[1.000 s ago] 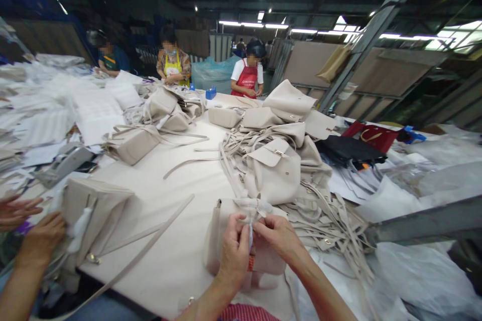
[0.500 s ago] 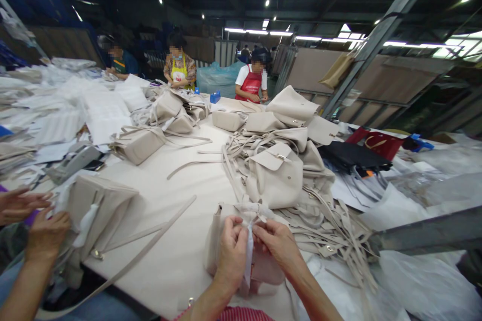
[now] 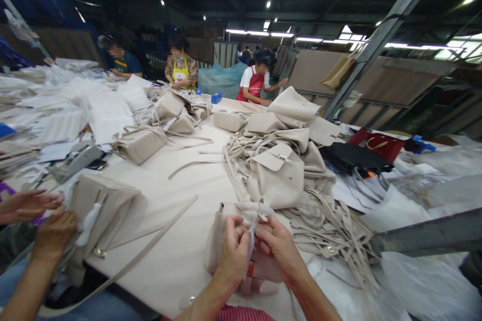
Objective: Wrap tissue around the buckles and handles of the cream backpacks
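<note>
A beige handbag (image 3: 215,241) stands at the table's front edge, close to my body. Its top handle has a pale wrapping, and a thin white strip (image 3: 250,243) hangs from there down the bag's front. My left hand (image 3: 234,251) is closed, thumb and fingers pinching the strip just below the handle. Opposite it, my right hand (image 3: 276,246) pinches at the same spot, its fingertips against the strip. The two hands nearly meet. My fingers hide part of the bag's front and the exact grip.
A heap of beige bags (image 3: 276,175) with tangled straps lies ahead and to the right. At left, a co-worker's hands (image 3: 56,230) work on another beige bag (image 3: 107,200). White foam sheets (image 3: 101,105) cover the far left. A metal beam (image 3: 429,233) juts in from the right.
My hands stay at the handle with only slight finger movement. The co-worker's hands at left have shifted right a little. The person in the red apron has stretched one arm out sideways.
</note>
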`<state>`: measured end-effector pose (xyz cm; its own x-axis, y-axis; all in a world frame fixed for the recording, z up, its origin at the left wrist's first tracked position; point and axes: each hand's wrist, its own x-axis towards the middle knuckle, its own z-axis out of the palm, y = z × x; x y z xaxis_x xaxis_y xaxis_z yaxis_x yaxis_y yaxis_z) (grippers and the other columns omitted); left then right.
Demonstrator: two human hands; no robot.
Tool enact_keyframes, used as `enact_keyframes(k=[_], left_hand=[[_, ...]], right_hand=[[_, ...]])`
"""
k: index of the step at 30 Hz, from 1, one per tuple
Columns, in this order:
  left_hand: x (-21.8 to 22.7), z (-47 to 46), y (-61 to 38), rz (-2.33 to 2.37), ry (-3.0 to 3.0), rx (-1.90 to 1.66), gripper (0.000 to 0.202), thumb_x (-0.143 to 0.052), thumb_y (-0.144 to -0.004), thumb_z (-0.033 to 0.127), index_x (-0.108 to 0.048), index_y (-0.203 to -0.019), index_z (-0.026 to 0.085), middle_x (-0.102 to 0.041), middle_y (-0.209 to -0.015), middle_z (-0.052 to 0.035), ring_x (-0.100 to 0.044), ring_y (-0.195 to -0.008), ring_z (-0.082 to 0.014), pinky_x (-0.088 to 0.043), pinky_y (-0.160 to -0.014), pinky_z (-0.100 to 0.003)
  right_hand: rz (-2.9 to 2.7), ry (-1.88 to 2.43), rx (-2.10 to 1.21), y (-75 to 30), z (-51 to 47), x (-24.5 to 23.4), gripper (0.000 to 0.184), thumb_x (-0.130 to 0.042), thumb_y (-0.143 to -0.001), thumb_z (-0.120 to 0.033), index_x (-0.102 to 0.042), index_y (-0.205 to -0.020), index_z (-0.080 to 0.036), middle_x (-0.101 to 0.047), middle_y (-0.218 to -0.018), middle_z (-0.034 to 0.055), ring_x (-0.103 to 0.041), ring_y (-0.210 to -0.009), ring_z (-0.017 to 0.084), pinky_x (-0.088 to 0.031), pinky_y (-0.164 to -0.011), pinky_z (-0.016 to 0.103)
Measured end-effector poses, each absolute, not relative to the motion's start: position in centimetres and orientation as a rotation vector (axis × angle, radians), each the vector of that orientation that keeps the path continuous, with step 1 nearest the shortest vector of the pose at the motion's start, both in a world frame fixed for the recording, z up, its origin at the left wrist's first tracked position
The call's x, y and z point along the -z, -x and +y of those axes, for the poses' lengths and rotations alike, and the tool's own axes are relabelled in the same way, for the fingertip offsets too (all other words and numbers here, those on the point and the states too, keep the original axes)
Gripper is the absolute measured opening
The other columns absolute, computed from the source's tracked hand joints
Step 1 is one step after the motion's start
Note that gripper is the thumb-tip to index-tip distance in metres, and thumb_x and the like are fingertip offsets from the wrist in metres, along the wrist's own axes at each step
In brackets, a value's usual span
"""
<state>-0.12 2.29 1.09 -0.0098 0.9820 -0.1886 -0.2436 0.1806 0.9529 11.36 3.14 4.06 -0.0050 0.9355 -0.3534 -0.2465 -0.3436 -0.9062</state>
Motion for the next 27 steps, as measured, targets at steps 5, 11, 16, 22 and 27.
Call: enact_keyframes(k=[5,11,16,22,27], left_hand=[[-1.6,2.4,0.3,0.971,-0.726,-1.118,0.040,-0.066,-0.074,0.036,-0.037,-0.100,0.024,-0.069,-0.087,-0.0017,-0.062,-0.057,-0.0124,-0.045,-0.056,-0.025],[-2.0,2.5,0.2,0.966,-0.716,-1.059,0.044,-0.067,-0.074,0.045,-0.036,-0.097,0.024,-0.064,-0.064,0.0050,-0.055,-0.047,-0.0100,-0.041,-0.049,-0.021],[-2.2,2.6,0.5,0.887,-0.614,-1.033,0.046,-0.071,-0.071,0.034,-0.035,-0.099,0.023,-0.068,-0.076,0.0014,-0.055,-0.047,-0.0078,-0.042,-0.048,-0.019],[-2.3,3.2,1.6,0.737,-0.582,-0.947,0.043,-0.070,-0.067,0.021,-0.038,-0.096,0.022,-0.068,-0.080,-0.0008,-0.059,-0.051,-0.0090,-0.045,-0.050,-0.020],[-1.2,2.5,2.5,0.707,-0.698,-0.844,0.035,-0.070,-0.070,0.024,-0.043,-0.092,0.021,-0.068,-0.072,-0.0004,-0.062,-0.054,-0.0129,-0.047,-0.055,-0.024]], right_hand=[[-0.700,1.130,-1.683,-11.5,3.1,-4.1,0.032,-0.073,-0.067,-0.034,-0.061,-0.090,-0.016,-0.057,-0.057,-0.0075,-0.025,-0.036,0.001,-0.033,-0.042,0.018],[-0.713,1.107,-1.682,-11.5,3.2,-4.1,0.043,-0.078,-0.067,-0.041,-0.059,-0.098,-0.019,-0.061,-0.069,-0.0052,-0.037,-0.040,0.002,-0.030,-0.039,0.016],[-0.738,1.085,-1.723,-11.6,3.4,-3.2,0.049,-0.085,-0.059,-0.035,-0.059,-0.098,-0.020,-0.064,-0.066,-0.0050,-0.051,-0.046,0.008,-0.042,-0.046,0.021],[-0.809,0.993,-1.791,-11.9,3.4,-2.7,0.049,-0.080,-0.065,-0.040,-0.061,-0.106,-0.019,-0.068,-0.073,-0.0006,-0.050,-0.047,0.007,-0.042,-0.048,0.022],[-1.348,1.246,-1.662,-13.4,2.2,-4.7,0.030,-0.063,-0.079,-0.047,-0.064,-0.089,-0.019,-0.056,-0.053,-0.0051,-0.050,-0.045,0.011,-0.036,-0.047,0.022]])
